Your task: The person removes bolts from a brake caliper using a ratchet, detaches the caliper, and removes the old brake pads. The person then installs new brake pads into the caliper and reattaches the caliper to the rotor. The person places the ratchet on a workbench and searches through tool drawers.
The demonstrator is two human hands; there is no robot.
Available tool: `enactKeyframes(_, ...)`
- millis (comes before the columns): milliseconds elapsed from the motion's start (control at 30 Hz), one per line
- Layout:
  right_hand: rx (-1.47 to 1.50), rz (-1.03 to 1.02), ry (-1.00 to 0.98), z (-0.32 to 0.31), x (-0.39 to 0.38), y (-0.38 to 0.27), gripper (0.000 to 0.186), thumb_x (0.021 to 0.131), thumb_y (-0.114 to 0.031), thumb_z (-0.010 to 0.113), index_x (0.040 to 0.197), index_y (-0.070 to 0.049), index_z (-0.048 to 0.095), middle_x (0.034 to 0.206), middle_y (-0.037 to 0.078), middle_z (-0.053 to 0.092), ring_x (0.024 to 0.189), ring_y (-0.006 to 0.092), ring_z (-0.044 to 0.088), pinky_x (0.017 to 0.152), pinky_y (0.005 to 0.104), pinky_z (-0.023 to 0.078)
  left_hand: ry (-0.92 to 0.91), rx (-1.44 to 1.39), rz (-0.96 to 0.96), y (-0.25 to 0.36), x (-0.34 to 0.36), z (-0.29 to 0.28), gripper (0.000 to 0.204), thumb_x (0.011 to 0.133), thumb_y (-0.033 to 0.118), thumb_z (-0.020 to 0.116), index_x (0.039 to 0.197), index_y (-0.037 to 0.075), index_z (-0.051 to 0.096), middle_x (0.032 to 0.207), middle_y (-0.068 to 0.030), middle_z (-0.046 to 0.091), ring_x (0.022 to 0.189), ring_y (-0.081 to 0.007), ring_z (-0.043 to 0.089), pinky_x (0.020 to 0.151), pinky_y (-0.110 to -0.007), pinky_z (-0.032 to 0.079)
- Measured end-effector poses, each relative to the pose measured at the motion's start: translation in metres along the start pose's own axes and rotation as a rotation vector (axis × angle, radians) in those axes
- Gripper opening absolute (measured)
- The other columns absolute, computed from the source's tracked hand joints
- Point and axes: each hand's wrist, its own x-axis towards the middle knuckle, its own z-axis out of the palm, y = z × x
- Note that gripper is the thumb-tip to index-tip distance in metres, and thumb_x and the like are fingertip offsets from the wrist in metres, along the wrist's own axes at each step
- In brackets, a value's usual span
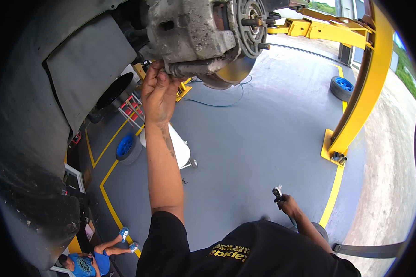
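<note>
Overhead, left hand (158,92) at brake caliper (189,34); right hand (288,205) gripping tool (278,193).

Black short-sleeved shirt, yellow print on chest, bare forearms, smudged fingers

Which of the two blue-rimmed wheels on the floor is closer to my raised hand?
The wheel leaning beside the white tank, just below your left hand. The other wheel lies far across the grey floor, near the yellow lift post.

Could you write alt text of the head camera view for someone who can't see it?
A person's left hand reaches up to a grimy brake caliper on a raised car, while the right hand holds a small tool low above the grey floor.
</note>
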Motion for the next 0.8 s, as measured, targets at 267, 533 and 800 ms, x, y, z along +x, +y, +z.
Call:
enactKeyframes(267, 0.001, 0.042, -0.004, -0.023, 0.011, 0.005, 0.028, 0.085, -0.016, 0.055, 0.105, -0.008, 0.072, 0.088, 0.013, 0.071, 0.087, 0.0257, 0.067, 0.082, 0.0399, 0.051, 0.066, -0.174, 0.015, -0.036, 0.02, 0.006, 0.061, 0.105, 0.043, 0.047, 0.146, -0.001, 0.041, 0.149, -0.0161, 0.044, 0.133, -0.0269, 0.048, 0.11, -0.047, 0.039)
enactKeyframes(533, 0.036, 0.08, 0.026, -0.035, 0.009, 0.019, 0.03, 0.084, -0.015, 0.054, 0.107, -0.009, 0.072, 0.096, 0.015, 0.072, 0.093, 0.0295, 0.067, 0.086, 0.0414, 0.051, 0.164, 0.028, 0.049, -0.045, 0.024, 0.002, 0.052, 0.106, 0.035, 0.05, 0.141, -0.003, 0.044, 0.139, -0.0161, 0.051, 0.122, -0.0251, 0.053, 0.102, -0.044, 0.045)
enactKeyframes(800, 0.006, 0.084, -0.009, -0.067, 0.059, 0.022, 0.03, 0.084, -0.015, 0.055, 0.108, -0.009, 0.072, 0.1, 0.016, 0.072, 0.097, 0.0304, 0.067, 0.089, 0.0417, 0.051, 0.124, -0.19, 0.01, -0.061, 0.016, -0.009, 0.047, 0.105, 0.034, 0.051, 0.138, 0.0, 0.048, 0.096, -0.0069, 0.058, 0.084, -0.0167, 0.052, 0.084, -0.036, 0.046)
